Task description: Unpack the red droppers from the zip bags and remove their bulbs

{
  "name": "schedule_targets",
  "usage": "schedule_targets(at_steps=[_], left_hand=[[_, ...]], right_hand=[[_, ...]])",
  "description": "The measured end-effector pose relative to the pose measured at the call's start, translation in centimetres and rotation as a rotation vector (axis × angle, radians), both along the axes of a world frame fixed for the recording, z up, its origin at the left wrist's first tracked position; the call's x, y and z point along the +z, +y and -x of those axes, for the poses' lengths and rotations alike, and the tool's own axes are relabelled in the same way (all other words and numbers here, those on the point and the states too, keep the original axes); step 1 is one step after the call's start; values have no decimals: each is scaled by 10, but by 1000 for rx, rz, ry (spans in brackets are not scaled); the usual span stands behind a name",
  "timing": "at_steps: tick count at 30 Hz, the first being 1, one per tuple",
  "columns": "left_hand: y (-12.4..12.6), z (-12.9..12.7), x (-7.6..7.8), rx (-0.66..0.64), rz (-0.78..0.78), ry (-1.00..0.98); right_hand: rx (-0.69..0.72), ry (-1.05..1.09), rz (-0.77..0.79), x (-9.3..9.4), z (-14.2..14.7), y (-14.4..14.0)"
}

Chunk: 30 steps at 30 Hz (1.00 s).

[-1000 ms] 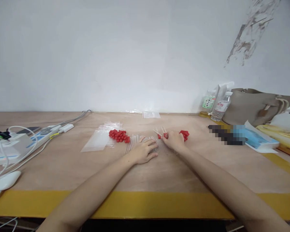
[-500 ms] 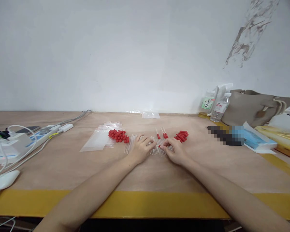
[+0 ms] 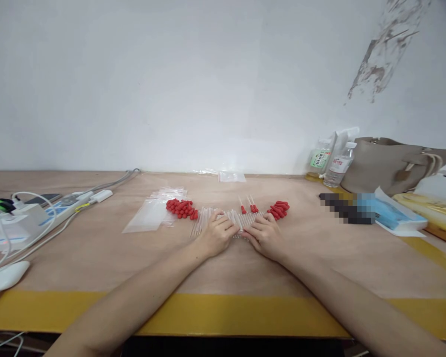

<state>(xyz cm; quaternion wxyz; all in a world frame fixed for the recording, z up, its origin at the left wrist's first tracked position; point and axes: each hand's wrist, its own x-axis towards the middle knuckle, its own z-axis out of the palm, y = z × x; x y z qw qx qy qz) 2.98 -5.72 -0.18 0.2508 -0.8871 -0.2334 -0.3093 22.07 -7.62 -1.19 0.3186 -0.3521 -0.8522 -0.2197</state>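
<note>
A row of thin clear glass dropper tubes [image 3: 230, 216] lies on the table under my hands. My left hand [image 3: 218, 234] is closed over the row, thumb and fingers together around a glass tube that they mostly hide. Facing it, my right hand [image 3: 264, 236] is closed too, its fingertips almost against the left ones; the red rubber bulb in it is nearly hidden. Red rubber bulbs [image 3: 181, 208] are heaped to the left, and another red heap [image 3: 278, 209] lies beyond my right hand. Behind the row lie a few droppers [image 3: 243, 208] with red bulbs on them.
Clear zip bags [image 3: 144, 216] lie to the left. Further left are a power strip [image 3: 65, 210], cables and a white mouse-like object [image 3: 8, 277]. At right stand bottles [image 3: 340, 166], a grey handbag [image 3: 384, 166] and tissue packs [image 3: 401, 215]. A wall rises behind.
My right hand has turned and lowered slightly, its fingers folding over toward the left hand. The red bulb that showed at its fingertips is now mostly covered. My left hand stays nearly in place.
</note>
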Motion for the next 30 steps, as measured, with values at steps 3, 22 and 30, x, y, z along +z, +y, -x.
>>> schedule_targets(at_steps=[3,22,30], left_hand=[[-3,0,3,-2,69,-8],[12,16,17,235,490,-203],[20,-15,14,153,374,-73]], right_hand=[[18,-40,-28,2,-3,0],[-290,592,200,22,-72,32],[-440,789,417,12,-108,62]])
